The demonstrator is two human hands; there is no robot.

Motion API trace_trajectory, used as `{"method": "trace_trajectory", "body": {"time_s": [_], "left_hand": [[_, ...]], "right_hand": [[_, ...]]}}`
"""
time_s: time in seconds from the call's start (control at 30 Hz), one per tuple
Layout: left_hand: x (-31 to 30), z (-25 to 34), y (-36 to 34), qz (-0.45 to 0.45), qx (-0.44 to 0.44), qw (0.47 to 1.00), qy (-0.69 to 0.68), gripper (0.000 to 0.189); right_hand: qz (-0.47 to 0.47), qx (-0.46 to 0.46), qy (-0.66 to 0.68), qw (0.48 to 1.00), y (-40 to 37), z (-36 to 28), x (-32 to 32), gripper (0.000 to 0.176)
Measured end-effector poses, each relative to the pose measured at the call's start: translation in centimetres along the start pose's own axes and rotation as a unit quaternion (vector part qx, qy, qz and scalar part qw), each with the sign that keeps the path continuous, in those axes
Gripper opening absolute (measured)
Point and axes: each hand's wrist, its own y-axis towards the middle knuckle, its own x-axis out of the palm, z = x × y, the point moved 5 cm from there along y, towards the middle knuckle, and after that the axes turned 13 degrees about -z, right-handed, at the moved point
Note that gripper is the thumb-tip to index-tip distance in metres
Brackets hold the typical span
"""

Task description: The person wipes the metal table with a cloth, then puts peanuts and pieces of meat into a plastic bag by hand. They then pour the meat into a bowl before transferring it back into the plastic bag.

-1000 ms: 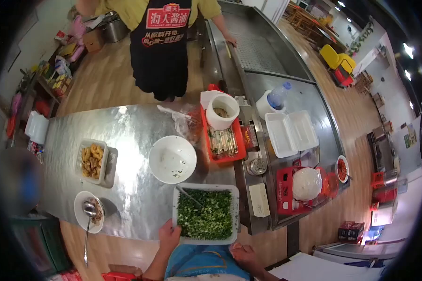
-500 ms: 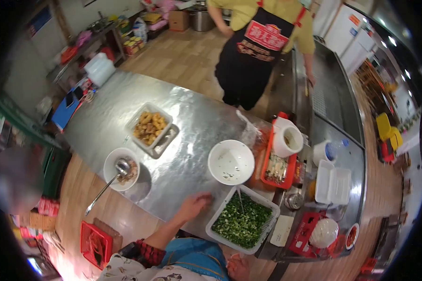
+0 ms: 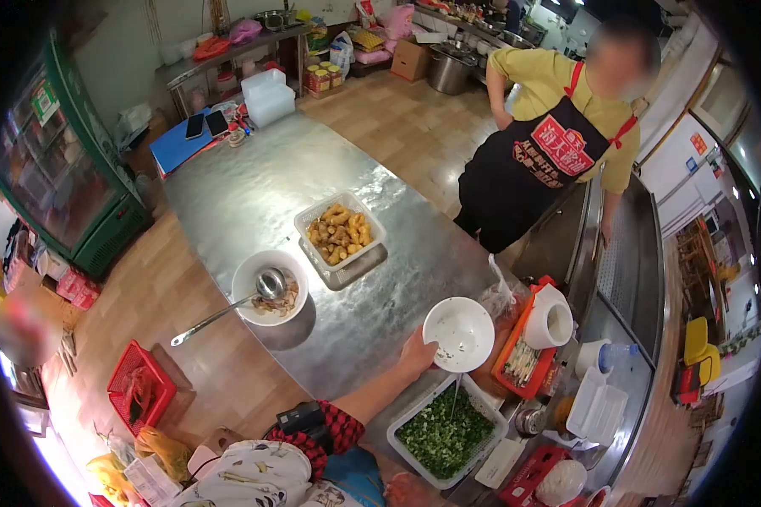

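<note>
My left hand (image 3: 417,355) grips the near-left rim of a white bowl (image 3: 458,325), which has bits of green stuck inside. Just below the bowl is a white basket (image 3: 395,438) of chopped green onions (image 3: 444,433), with a thin metal handle sticking up out of them. Low at the bottom edge, my right hand (image 3: 407,490) is near my body, left of the basket's lower corner; its fingers are not clear. Further left on the metal table stands another white bowl (image 3: 243,279), with a ladle (image 3: 270,285) resting in pale, shredded-looking food.
A basket of ginger (image 3: 338,232) sits mid-table (image 3: 228,182). An orange tray (image 3: 528,372) with a white container is to the right. Across the table stands a person in a black apron (image 3: 528,165). A red basket (image 3: 141,384) is on the floor at left.
My left hand has moved right and up from the bare table and taken hold of the white bowl's rim. The view has shifted, so the table appears further right and lower.
</note>
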Motion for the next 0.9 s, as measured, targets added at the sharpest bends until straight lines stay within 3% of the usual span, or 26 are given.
{"method": "trace_trajectory", "body": {"time_s": [0.07, 0.13, 0.17, 0.2, 0.27, 0.3, 0.33, 0.4, 0.47, 0.7, 0.8, 0.83, 0.9], "left_hand": [[-0.8, 0.4, -2.0, 0.046, 0.014, 0.998, -0.034, 0.048], [-3.8, -4.0, -1.7, 0.054, 0.024, 0.998, -0.007, 0.051], [-4.1, -1.2, -4.5, 0.045, 0.005, 0.998, -0.052, 0.051], [-4.4, 2.4, -7.8, 0.032, -0.017, 0.995, -0.095, 0.052], [-6.9, 3.4, -11.3, 0.071, -0.029, 0.994, -0.08, 0.047], [-8.5, 3.1, -12.6, 0.051, -0.042, 0.996, -0.064, 0.045], [-10.7, 1.9, -13.8, 0.06, -0.001, 0.996, -0.07, 0.043], [-13.0, 2.8, -17.8, 0.096, -0.019, 0.991, -0.088, 0.046], [-14.2, 3.4, -20.6, 0.082, 0.004, 0.985, -0.154, 0.056], [-16.8, 2.5, -23.3, 0.118, -0.019, 0.988, -0.092, 0.056], [-16.4, 0.9, -21.2, 0.123, 0.013, 0.978, -0.167, 0.048], [-16.1, 0.7, -20.3, 0.122, 0.032, 0.975, -0.182, 0.045], [-17.2, -1.1, -18.4, 0.121, -0.017, 0.99, -0.071, 0.045]], "right_hand": [[-0.087, -0.025, -0.039, 0.995, 1.4, -2.8, -2.4, 0.023], [-0.119, 0.007, -0.007, 0.993, 3.0, -3.8, -2.8, 0.025], [-0.15, 0.035, 0.025, 0.988, 3.0, -4.0, -2.3, 0.027], [-0.138, 0.055, 0.029, 0.988, 3.0, -3.8, -1.6, 0.027], [-0.098, 0.034, 0.131, 0.986, 3.4, -3.3, 0.2, 0.029], [-0.077, 0.055, 0.135, 0.986, 4.2, -3.4, -0.1, 0.029], [-0.069, 0.024, 0.121, 0.99, 5.8, -4.2, -1.0, 0.031], [-0.043, 0.007, 0.11, 0.993, 7.0, -4.2, -0.5, 0.033], [-0.119, 0.009, 0.153, 0.981, 8.0, -3.0, 2.0, 0.031], [-0.084, -0.115, 0.175, 0.974, 11.9, -7.4, 0.0, 0.029], [-0.003, 0.03, 0.138, 0.99, 13.3, -6.8, -0.9, 0.029], [-0.03, 0.008, 0.138, 0.99, 14.1, -7.4, -0.8, 0.029], [0.108, 0.054, 0.152, 0.981, 14.8, -7.5, -2.0, 0.032]]}}
